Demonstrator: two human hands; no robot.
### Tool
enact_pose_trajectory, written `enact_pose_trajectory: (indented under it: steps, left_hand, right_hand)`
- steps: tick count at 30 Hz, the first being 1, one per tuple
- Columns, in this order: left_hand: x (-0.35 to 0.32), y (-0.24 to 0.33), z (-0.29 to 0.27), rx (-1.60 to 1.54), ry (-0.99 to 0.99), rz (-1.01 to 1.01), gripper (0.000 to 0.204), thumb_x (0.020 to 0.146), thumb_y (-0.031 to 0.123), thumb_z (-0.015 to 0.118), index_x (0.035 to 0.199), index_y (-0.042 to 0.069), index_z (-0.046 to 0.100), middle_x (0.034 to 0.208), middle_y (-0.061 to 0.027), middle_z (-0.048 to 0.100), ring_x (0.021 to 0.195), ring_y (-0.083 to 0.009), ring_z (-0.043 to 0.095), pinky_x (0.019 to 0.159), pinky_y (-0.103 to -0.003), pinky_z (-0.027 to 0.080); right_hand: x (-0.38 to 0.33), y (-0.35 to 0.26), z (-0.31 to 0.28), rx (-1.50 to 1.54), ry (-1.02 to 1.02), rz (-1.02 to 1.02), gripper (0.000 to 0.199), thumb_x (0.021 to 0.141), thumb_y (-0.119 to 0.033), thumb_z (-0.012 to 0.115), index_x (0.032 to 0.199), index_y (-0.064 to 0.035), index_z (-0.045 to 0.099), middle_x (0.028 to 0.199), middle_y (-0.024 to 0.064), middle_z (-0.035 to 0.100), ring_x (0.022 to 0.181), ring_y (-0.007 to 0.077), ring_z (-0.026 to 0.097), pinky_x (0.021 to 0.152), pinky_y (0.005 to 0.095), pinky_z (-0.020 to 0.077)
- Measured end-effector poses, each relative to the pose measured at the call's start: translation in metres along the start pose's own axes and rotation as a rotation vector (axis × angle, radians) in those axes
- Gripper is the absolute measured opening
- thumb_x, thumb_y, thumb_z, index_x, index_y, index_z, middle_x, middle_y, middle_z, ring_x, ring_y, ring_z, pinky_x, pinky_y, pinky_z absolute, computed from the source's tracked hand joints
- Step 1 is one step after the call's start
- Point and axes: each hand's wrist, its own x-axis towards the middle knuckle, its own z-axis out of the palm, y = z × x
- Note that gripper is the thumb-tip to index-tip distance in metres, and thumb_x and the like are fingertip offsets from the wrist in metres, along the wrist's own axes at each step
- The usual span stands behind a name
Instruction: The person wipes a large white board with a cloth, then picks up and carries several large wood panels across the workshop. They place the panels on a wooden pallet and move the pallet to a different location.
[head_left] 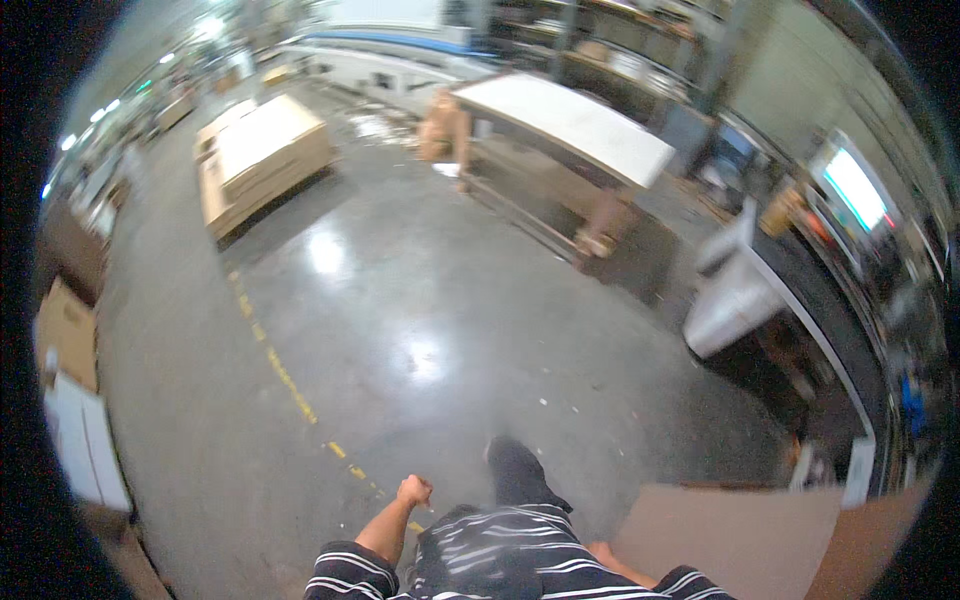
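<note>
My left hand (415, 491) hangs in front of my left side above the grey floor. Its fingers are curled closed, and I see nothing in them. By my right hip, my right hand (602, 553) shows only in part. The striped shirt (520, 530) partly covers it, and its fingers are hidden. Beside that hand stands a large brown cardboard panel or box (735, 535); whether they touch I cannot tell. One dark-trousered leg (525, 475) is stretched forward on the floor.
A worktable with a white top (570, 115) stands ahead. Stacked boards on a pallet (265, 150) lie far left. To the right are a grey bin (735, 300), a dark bench (835, 320) and a lit screen (853, 188). Cartons (68, 335) line the left. A worn yellow line (290, 385) crosses the floor.
</note>
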Motion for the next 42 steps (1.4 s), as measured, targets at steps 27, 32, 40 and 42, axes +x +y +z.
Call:
enact_pose_trajectory:
  steps: [27,32,40,42]
  left_hand:
    - [0.122,-0.162,-0.144,-0.625,0.326,-0.593,0.029,0.078,0.032,0.056,0.095,0.013,0.070,0.099,-0.0185,0.066,0.097,-0.0357,0.062,0.081,-0.044,0.050]
    - [0.206,-0.238,-0.260,-0.448,0.385,-0.442,0.024,0.082,0.028,0.056,0.094,0.013,0.070,0.087,-0.0120,0.068,0.073,-0.0239,0.066,0.068,-0.035,0.054]
    - [0.288,-0.282,-0.503,-1.019,0.700,-0.165,0.022,0.084,0.013,0.060,0.102,0.004,0.067,0.088,-0.0121,0.069,0.080,-0.0177,0.066,0.068,-0.030,0.053]
    - [0.278,-0.297,-0.533,-0.648,0.672,-0.213,0.026,0.082,0.022,0.061,0.102,0.007,0.068,0.091,-0.0125,0.069,0.083,-0.0204,0.067,0.071,-0.033,0.053]
  right_hand:
    - [0.540,-0.626,-0.561,-0.015,0.172,-0.646,0.027,0.088,-0.027,0.053,0.081,-0.0030,0.064,0.060,0.0089,0.065,0.053,0.0172,0.062,0.050,0.0322,0.0501]
    - [0.554,-0.615,-0.493,-0.512,0.031,-0.492,0.040,0.079,-0.044,0.055,0.094,-0.0100,0.069,0.080,0.0129,0.069,0.070,0.0266,0.067,0.072,0.0395,0.0535]
    - [0.616,-0.720,-0.518,-0.431,-0.275,-0.276,0.034,0.077,-0.041,0.056,0.087,-0.0110,0.070,0.076,0.0112,0.068,0.067,0.0252,0.067,0.069,0.0393,0.0534]
    - [0.640,-0.760,-0.520,-0.439,-0.315,-0.261,0.033,0.077,-0.040,0.056,0.085,-0.0113,0.070,0.075,0.0107,0.068,0.066,0.0249,0.067,0.068,0.0393,0.0533]
